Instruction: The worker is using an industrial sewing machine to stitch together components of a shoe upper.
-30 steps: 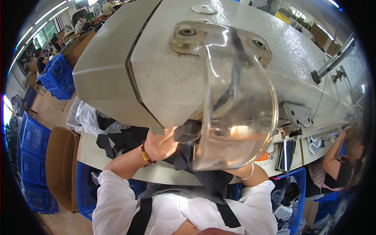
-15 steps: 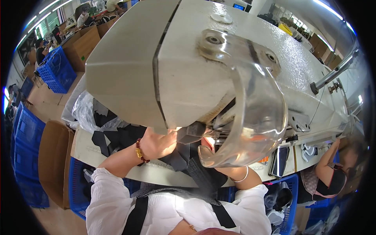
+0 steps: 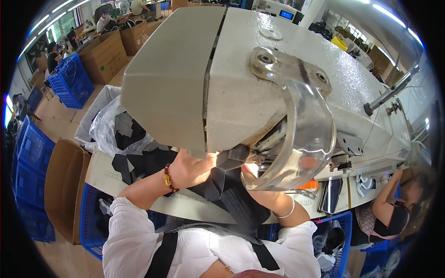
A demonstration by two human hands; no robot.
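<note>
A large cream sewing machine head point(image 3: 250, 92) fills the middle, with a curved clear guard point(image 3: 320, 134) on its front. Beneath its left side, my left hand point(image 3: 192, 169) is closed, fingers bent together at a piece of black fabric point(image 3: 213, 185); the fingertips are hidden behind a dark machine part point(image 3: 233, 157). My right hand point(image 3: 265, 197) reaches in from the other side under the guard, its fingers mostly hidden. Between my hands, dark textured fabric point(image 3: 241, 204) hangs over the table's front edge towards my lap.
Black cut pieces point(image 3: 134, 164) lie left of my left hand, beside a plastic-lined bin point(image 3: 104, 127). A phone point(image 3: 330, 195) and orange object point(image 3: 308, 185) lie on the right. Blue crates point(image 3: 90, 222) and a cardboard box point(image 3: 65, 190) stand around the table. A co-worker point(image 3: 387, 213) sits at right.
The view has shifted, so the machine sits lower and farther right. Both hands stay at the fabric under the machine head, with little visible movement.
</note>
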